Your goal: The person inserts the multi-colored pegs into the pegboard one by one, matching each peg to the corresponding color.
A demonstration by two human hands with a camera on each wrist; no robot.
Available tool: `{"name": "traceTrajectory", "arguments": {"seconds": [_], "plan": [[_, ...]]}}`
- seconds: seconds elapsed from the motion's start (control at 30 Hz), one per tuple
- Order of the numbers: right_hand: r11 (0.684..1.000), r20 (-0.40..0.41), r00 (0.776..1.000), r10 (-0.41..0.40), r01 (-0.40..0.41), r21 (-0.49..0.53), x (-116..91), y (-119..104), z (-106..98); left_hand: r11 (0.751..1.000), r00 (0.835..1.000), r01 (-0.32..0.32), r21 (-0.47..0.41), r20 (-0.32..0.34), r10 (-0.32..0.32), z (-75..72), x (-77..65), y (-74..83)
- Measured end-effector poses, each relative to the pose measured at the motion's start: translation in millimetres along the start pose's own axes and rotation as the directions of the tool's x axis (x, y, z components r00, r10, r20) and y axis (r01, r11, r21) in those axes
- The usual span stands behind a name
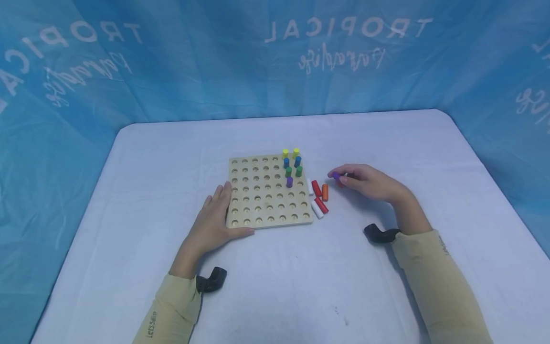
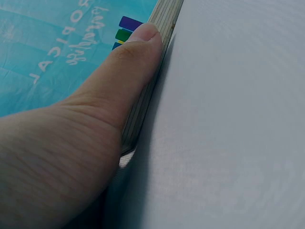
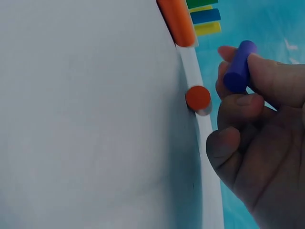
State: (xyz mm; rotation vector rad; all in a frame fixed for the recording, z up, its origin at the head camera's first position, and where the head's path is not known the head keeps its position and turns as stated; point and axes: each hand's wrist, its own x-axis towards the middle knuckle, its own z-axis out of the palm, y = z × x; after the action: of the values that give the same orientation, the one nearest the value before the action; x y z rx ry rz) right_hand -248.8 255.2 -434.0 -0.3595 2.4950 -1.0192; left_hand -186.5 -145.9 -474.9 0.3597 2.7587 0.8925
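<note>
A wooden pegboard (image 1: 269,204) with rows of round holes lies mid-table. My left hand (image 1: 210,224) rests at its near left corner, fingers along the left side, and the thumb lies straight against the near edge in the left wrist view. Standing in the board's right columns are pairs of yellow, blue and green pegs, plus one purple peg (image 1: 290,182). Right of the board, my right hand (image 1: 371,182) pinches another purple peg (image 3: 240,67) between thumb and fingers, above the table. Beneath that hand is an orange peg (image 3: 198,98), seen end-on in the right wrist view.
Loose pegs lie beside the board's right edge: two red, one being this red peg (image 1: 321,205), two white, including this white peg (image 1: 317,209), and an orange peg (image 1: 324,192). A white cloth (image 1: 172,153) covers the table. Blue printed curtains (image 1: 215,86) hang around it.
</note>
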Motion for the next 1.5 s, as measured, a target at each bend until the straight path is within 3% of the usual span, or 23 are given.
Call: {"name": "traceTrajectory", "arguments": {"seconds": [0.33, 0.9, 1.23, 1.5], "plan": [[0.999, -0.091, 0.996, -0.005, 0.01, 0.05, 13.7, -13.2, 10.2, 1.0, 1.0, 0.001, -0.001, 0.001, -0.001, 0.6, -0.1, -1.3], [1.0, -0.157, 0.987, -0.024, 0.025, 0.002, 35.1, -44.1, 32.5, 1.0, 1.0, 0.002, 0.01, -0.001, -0.002, 2.3, 0.2, -2.3], [0.998, -0.128, 0.99, -0.059, 0.061, 0.015, 39.2, -50.4, 38.4, 1.0, 1.0, -0.008, 0.016, 0.004, 0.008, -0.4, 0.8, -1.0], [0.999, -0.09, 0.995, -0.038, 0.035, -0.035, 44.1, -49.2, 42.6, 1.0, 1.0, -0.004, 0.016, 0.007, 0.004, -1.6, 0.7, -0.6]]}}
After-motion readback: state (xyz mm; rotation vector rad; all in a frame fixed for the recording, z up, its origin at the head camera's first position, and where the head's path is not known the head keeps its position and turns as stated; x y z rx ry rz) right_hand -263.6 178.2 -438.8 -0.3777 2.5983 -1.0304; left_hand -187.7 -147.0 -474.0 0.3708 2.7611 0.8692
